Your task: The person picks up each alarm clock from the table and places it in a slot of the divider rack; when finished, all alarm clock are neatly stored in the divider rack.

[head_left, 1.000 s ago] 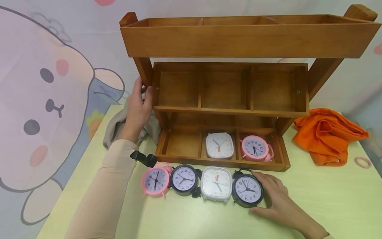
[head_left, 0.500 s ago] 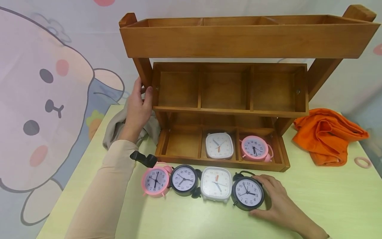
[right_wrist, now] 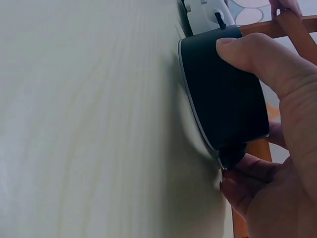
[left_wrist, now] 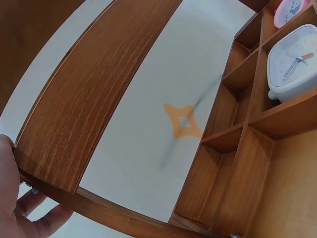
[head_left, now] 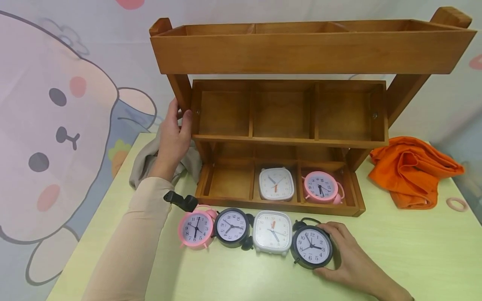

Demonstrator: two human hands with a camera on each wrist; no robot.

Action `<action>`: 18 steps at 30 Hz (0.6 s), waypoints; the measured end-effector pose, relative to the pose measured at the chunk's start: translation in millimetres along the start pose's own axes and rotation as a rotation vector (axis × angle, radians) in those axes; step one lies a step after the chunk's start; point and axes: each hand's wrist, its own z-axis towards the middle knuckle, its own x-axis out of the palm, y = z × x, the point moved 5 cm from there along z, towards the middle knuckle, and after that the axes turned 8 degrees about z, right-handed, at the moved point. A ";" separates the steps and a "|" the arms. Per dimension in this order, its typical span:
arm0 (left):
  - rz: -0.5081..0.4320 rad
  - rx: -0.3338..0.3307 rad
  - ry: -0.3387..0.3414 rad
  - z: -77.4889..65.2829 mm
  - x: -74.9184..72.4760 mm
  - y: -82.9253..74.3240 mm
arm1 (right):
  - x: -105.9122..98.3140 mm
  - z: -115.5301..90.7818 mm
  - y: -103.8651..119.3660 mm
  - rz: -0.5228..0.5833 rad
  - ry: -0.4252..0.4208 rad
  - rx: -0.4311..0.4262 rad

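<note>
My left hand [head_left: 174, 140] grips the left upright of a brown wooden shelf rack [head_left: 288, 140]; in the left wrist view its fingers wrap under the wood. At the right end of a row of clocks, my right hand [head_left: 348, 259] holds a black twin-bell alarm clock [head_left: 311, 246] by its right side. The right wrist view shows the thumb across the black casing [right_wrist: 223, 94] and the other fingers near a bell. Left of it in the row stand a white square clock [head_left: 273, 232], another black alarm clock [head_left: 231, 226] and a pink alarm clock [head_left: 195, 228], faces up.
In the rack's bottom tier, a white square clock [head_left: 276, 184] lies in the middle compartment and a pink alarm clock [head_left: 321, 187] in the right one. Orange cloth [head_left: 412, 173] and a pink ring [head_left: 457, 204] lie right, grey cloth [head_left: 144, 159] left behind my arm.
The black alarm clock in my right hand has slid slightly toward me, down in the head view. My left hand stays on the rack's upright.
</note>
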 end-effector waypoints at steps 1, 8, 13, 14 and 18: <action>0.000 0.000 0.000 -0.1 -0.1 0.2 | 0.0 -0.1 -0.2 0.000 -0.003 -0.004; 0.000 -0.005 0.005 -0.4 0.4 0.9 | -3.6 -1.0 -1.1 0.010 -0.012 -0.004; -0.001 -0.002 0.004 -0.1 0.1 -0.4 | -15.4 -0.2 2.2 0.017 -0.026 -0.018; -0.002 0.001 0.003 0.0 -0.1 -0.5 | -19.0 0.6 4.2 0.016 -0.031 -0.024; -0.004 0.002 0.002 0.1 -0.3 -1.4 | -33.8 6.9 15.0 0.006 -0.033 -0.037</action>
